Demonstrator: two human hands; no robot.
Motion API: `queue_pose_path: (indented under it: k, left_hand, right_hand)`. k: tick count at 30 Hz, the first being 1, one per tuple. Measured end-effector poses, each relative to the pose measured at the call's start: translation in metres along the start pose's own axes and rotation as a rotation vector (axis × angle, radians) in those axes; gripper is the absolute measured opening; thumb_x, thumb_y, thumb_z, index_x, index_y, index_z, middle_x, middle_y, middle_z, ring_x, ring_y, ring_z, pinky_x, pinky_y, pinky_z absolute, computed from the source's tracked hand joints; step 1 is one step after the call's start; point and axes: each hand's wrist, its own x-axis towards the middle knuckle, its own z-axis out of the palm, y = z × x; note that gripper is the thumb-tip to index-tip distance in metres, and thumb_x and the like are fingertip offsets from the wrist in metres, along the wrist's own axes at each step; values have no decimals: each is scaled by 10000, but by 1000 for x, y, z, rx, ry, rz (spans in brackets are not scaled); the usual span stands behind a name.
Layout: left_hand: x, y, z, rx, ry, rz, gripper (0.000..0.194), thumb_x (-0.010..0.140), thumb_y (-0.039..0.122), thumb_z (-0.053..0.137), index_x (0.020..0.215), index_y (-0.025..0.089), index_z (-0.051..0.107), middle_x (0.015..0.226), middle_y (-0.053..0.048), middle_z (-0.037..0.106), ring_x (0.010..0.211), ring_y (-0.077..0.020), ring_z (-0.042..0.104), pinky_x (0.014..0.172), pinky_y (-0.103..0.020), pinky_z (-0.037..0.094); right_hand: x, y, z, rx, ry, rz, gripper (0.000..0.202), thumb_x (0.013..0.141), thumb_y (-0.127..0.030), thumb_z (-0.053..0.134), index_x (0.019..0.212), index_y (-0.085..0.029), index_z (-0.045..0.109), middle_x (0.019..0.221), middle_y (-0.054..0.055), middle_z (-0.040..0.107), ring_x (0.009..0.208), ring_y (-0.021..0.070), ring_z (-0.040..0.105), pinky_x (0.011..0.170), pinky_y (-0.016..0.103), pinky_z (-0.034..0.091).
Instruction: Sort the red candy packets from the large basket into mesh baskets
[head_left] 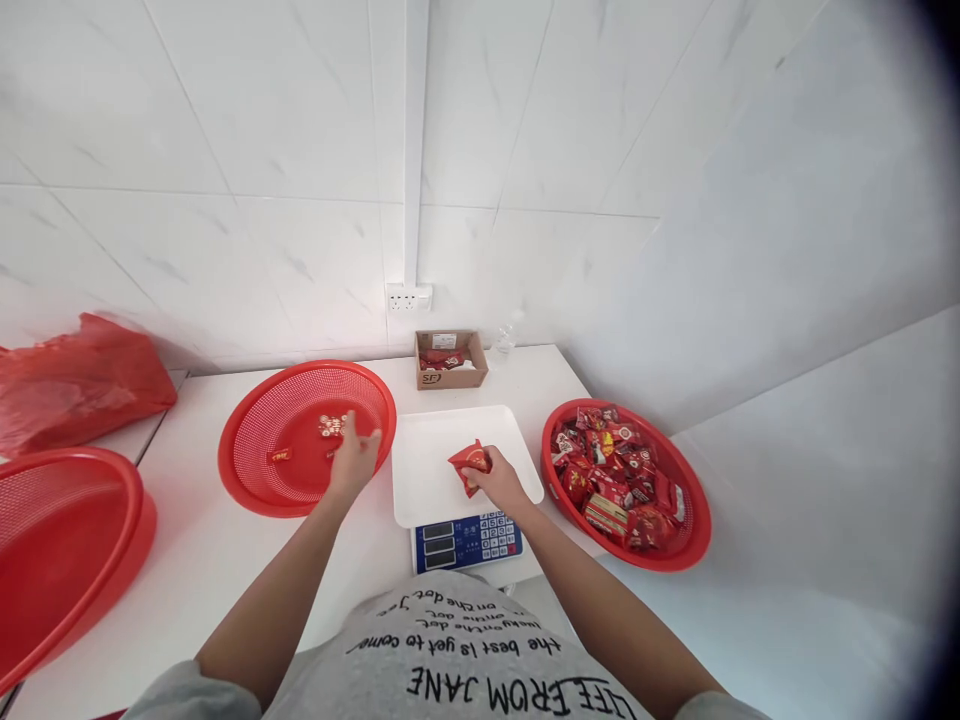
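My right hand [501, 480] grips a red packet [463, 462] above the white weighing tray [427, 470] of a digital scale [469, 541]. Over the right side of a red mesh basket [247, 435], my left hand [354, 462] is open with its fingers apart. In that basket, a small red packet [279, 455] and a cream-and-red printed piece [331, 426] lie near the fingers. To the right of the scale, another red basket [551, 480] is filled with many red-wrapped packets [600, 455].
A small cardboard box [454, 379] with red packets inside stands behind the scale, beside a clear plastic item [506, 338]. At far left are a red basin [120, 500] and a red plastic bag [90, 385]. Tiled wall [300, 240] bounds the white table [191, 540].
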Motion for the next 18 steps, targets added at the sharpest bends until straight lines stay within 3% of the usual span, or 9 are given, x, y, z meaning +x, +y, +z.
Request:
queue_pose_path:
  k: [3,6,10,13,18]
  left_hand:
    - [-24,16,27,-105,-363,90,489,752,451,564,1159,181,536,962,-93,640,825,-214,614,675,-317,494]
    - [-43,32,50,-227,-642,99,362,729,445,597,973,178,609,921,-73,649,802,-191,600,649,-288,489]
    - [-49,39,60,-458,-706,48,317,724,416,627,914,168,568,910,-55,631,811,-166,582,739,-298,459]
    - [-50,39,64,-574,-790,-34,341,700,400,668,925,175,544,942,-51,615,834,-160,580,759,-293,443]
    - [-58,42,72,-484,-815,-95,363,714,472,632,929,191,547,937,-48,617,851,-165,582,757,-290,426]
  right_hand:
    - [-7,-21,3,9,-78,-90,228,650,-285,640,830,-196,532,807,2,612,755,173,574,713,305,431]
    - [-15,-36,2,13,-94,-168,274,626,-292,666,866,-201,572,888,10,602,823,177,561,757,314,429]
    - [-23,-34,-3,301,-62,-68,474,636,-362,673,1051,-193,518,947,30,596,781,147,568,678,281,454]
    - [-28,-25,-6,458,-101,42,356,699,-465,597,872,-161,533,701,1,583,581,116,527,511,246,420]
    - [-35,-17,-14,299,-64,18,282,703,-448,591,680,-189,481,521,-52,507,457,90,463,442,217,364]
